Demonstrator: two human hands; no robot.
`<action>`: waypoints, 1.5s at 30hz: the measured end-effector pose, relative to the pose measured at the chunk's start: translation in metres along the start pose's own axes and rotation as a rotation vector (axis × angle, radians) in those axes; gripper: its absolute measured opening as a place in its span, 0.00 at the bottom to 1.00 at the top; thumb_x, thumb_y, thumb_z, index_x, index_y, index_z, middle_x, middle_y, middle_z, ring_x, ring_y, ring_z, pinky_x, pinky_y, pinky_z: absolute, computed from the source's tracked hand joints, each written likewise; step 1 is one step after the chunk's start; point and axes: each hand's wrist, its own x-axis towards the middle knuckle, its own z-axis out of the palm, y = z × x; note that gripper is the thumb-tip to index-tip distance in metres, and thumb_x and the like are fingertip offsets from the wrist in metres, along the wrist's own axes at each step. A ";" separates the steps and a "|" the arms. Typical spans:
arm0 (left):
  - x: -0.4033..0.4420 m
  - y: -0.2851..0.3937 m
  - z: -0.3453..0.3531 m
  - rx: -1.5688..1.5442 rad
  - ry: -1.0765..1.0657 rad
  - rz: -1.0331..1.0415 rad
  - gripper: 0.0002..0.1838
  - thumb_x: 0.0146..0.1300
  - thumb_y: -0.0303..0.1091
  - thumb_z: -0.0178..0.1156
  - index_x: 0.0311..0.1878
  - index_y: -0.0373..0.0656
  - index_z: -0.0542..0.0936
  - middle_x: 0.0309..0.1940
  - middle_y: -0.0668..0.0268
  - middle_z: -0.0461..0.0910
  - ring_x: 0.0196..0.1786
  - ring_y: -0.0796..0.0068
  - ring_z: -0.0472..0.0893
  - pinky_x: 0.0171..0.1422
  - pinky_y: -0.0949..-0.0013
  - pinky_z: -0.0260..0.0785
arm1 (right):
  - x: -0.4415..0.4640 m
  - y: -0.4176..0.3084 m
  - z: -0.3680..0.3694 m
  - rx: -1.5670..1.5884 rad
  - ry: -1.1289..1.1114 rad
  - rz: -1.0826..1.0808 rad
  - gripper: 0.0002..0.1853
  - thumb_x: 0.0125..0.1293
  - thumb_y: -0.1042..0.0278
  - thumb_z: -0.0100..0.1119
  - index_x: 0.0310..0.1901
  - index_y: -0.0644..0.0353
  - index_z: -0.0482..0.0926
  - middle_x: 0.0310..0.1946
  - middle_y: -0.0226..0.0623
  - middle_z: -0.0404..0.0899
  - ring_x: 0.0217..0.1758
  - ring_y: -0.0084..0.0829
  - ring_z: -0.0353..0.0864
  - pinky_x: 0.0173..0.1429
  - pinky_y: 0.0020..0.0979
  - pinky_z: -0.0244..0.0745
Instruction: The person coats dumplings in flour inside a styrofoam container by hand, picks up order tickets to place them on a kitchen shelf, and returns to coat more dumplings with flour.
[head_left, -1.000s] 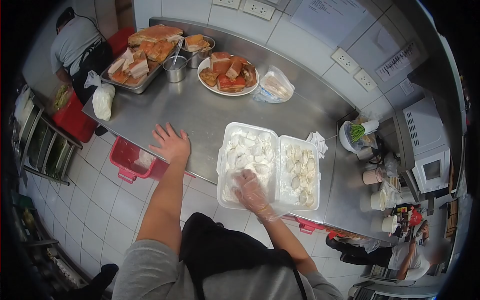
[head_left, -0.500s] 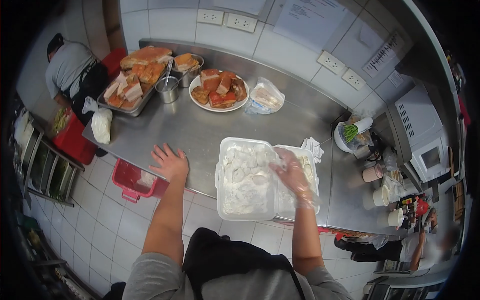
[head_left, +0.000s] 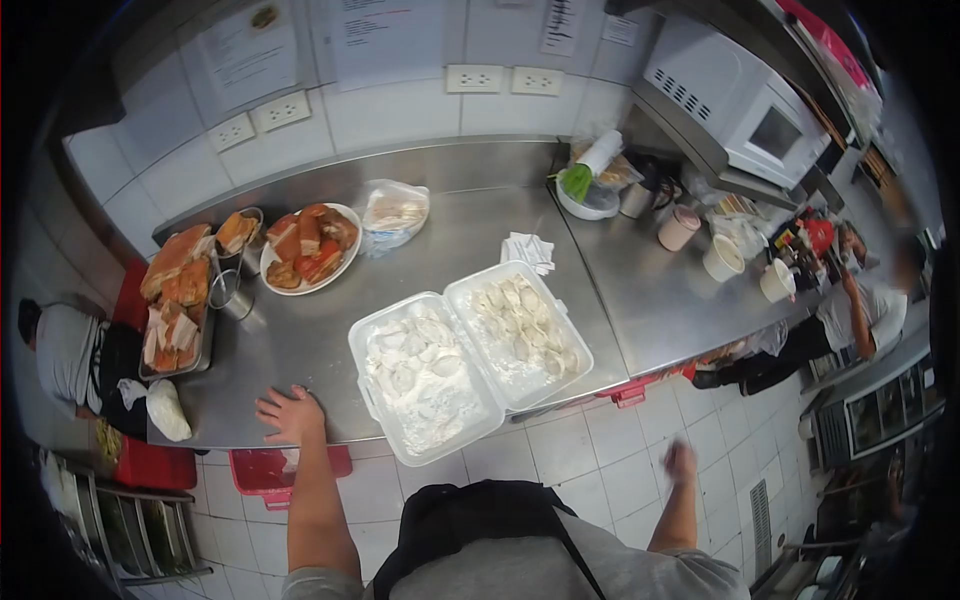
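My left hand (head_left: 290, 413) rests flat on the steel counter near its front edge, fingers spread, holding nothing. To its right lies an opened white hinged foam box (head_left: 497, 388). White flour and flour-coated pieces (head_left: 410, 350) fill its left half. In the right half are several pale, dumpling-like pieces (head_left: 520, 322), also dusted. My right hand (head_left: 680, 460) hangs away from the counter, over the tiled floor to the right of the box. Motion blurs it and its fingers are unclear.
Behind stand a meat-filled tray (head_left: 205, 350), a metal cup (head_left: 232, 297), a plate of meat (head_left: 352, 268) and a plastic bag (head_left: 395, 215). Crumpled paper (head_left: 530, 252) lies behind the box. A red bin (head_left: 262, 470) sits below. People work at left (head_left: 70, 350) and right (head_left: 850, 330).
My right hand has left the box and swung right, off the counter. My left hand stays spread on the counter. The view has turned to the right.
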 end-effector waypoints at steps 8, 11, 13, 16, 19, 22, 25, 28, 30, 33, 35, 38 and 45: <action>-0.003 0.001 0.000 0.027 -0.013 -0.007 0.32 0.67 0.58 0.41 0.71 0.54 0.58 0.74 0.61 0.49 0.76 0.60 0.48 0.68 0.30 0.44 | -0.323 0.186 0.000 0.001 0.008 0.443 0.15 0.54 0.61 0.60 0.15 0.54 0.68 0.13 0.32 0.68 0.19 0.34 0.69 0.31 0.40 0.72; 0.001 0.000 0.007 0.040 -0.003 -0.012 0.32 0.68 0.58 0.41 0.71 0.54 0.57 0.74 0.62 0.49 0.76 0.60 0.48 0.68 0.30 0.44 | -0.333 0.210 0.030 0.802 0.544 0.528 0.14 0.57 0.59 0.58 0.20 0.53 0.67 0.14 0.29 0.66 0.17 0.31 0.64 0.27 0.39 0.68; 0.002 0.000 0.009 0.038 0.004 -0.015 0.32 0.68 0.58 0.41 0.71 0.55 0.57 0.74 0.62 0.49 0.76 0.61 0.48 0.68 0.30 0.44 | -0.288 0.192 0.014 0.970 0.670 0.557 0.13 0.63 0.60 0.51 0.22 0.52 0.67 0.15 0.27 0.65 0.18 0.28 0.64 0.24 0.36 0.64; 0.004 -0.001 0.016 0.024 0.024 -0.014 0.33 0.67 0.59 0.42 0.71 0.56 0.58 0.74 0.62 0.49 0.76 0.60 0.48 0.68 0.29 0.44 | -0.129 0.084 -0.007 0.907 0.551 0.482 0.13 0.67 0.61 0.47 0.24 0.51 0.68 0.19 0.25 0.64 0.22 0.24 0.64 0.26 0.32 0.64; 0.002 -0.001 0.009 0.023 0.015 -0.014 0.32 0.67 0.58 0.42 0.71 0.55 0.58 0.74 0.61 0.49 0.76 0.60 0.48 0.68 0.29 0.44 | -0.009 -0.111 0.018 0.895 0.307 0.231 0.11 0.67 0.59 0.48 0.27 0.51 0.70 0.23 0.24 0.63 0.26 0.21 0.63 0.32 0.29 0.68; 0.001 0.000 0.007 0.018 0.012 -0.006 0.32 0.67 0.58 0.42 0.71 0.55 0.58 0.74 0.61 0.49 0.76 0.59 0.48 0.68 0.29 0.44 | 0.049 -0.275 0.054 0.383 -0.021 -0.143 0.10 0.65 0.64 0.48 0.32 0.60 0.74 0.24 0.31 0.70 0.27 0.28 0.70 0.32 0.33 0.67; 0.005 -0.002 0.020 -0.006 0.041 0.002 0.32 0.66 0.58 0.44 0.70 0.55 0.59 0.74 0.60 0.49 0.76 0.59 0.48 0.68 0.28 0.43 | 0.063 -0.360 0.125 -0.186 -0.126 -0.511 0.10 0.59 0.63 0.53 0.33 0.61 0.78 0.33 0.43 0.81 0.39 0.37 0.82 0.44 0.40 0.73; 0.004 -0.005 0.017 -0.032 0.046 0.012 0.33 0.66 0.57 0.44 0.70 0.52 0.59 0.74 0.59 0.49 0.76 0.58 0.48 0.68 0.28 0.43 | 0.053 -0.392 0.175 -0.753 -0.261 -0.709 0.12 0.57 0.61 0.55 0.37 0.59 0.81 0.36 0.45 0.82 0.42 0.42 0.82 0.45 0.42 0.75; -0.001 -0.004 0.008 -0.047 0.032 0.016 0.33 0.66 0.56 0.44 0.70 0.51 0.60 0.74 0.58 0.49 0.76 0.57 0.47 0.68 0.28 0.43 | 0.042 -0.396 0.197 -0.963 -0.270 -0.780 0.14 0.56 0.59 0.56 0.38 0.59 0.82 0.37 0.47 0.82 0.43 0.45 0.82 0.46 0.44 0.75; -0.004 -0.002 -0.003 -0.071 0.014 0.008 0.33 0.66 0.55 0.45 0.70 0.50 0.60 0.74 0.57 0.49 0.76 0.56 0.47 0.68 0.29 0.42 | 0.030 -0.394 0.205 -1.097 -0.209 -0.874 0.14 0.55 0.60 0.57 0.39 0.58 0.82 0.37 0.47 0.82 0.43 0.45 0.81 0.48 0.46 0.75; -0.004 -0.002 -0.002 -0.077 0.011 0.014 0.33 0.66 0.55 0.45 0.70 0.50 0.59 0.74 0.57 0.49 0.76 0.56 0.47 0.69 0.29 0.42 | 0.021 -0.400 0.199 -1.166 -0.261 -0.864 0.14 0.54 0.62 0.57 0.42 0.58 0.81 0.36 0.48 0.81 0.43 0.45 0.81 0.49 0.47 0.75; -0.002 -0.002 0.006 -0.066 0.037 0.011 0.33 0.65 0.56 0.45 0.69 0.51 0.61 0.74 0.59 0.51 0.76 0.56 0.48 0.68 0.29 0.42 | 0.030 -0.400 0.199 -0.977 -0.357 -0.760 0.16 0.55 0.66 0.56 0.45 0.60 0.77 0.35 0.48 0.80 0.43 0.46 0.80 0.49 0.44 0.74; -0.001 -0.002 0.008 -0.063 0.042 0.015 0.33 0.65 0.56 0.44 0.70 0.51 0.60 0.74 0.59 0.50 0.76 0.56 0.48 0.68 0.29 0.42 | -0.008 -0.443 0.221 -0.569 -0.153 -1.227 0.14 0.52 0.77 0.52 0.43 0.60 0.75 0.35 0.45 0.77 0.43 0.44 0.78 0.50 0.41 0.74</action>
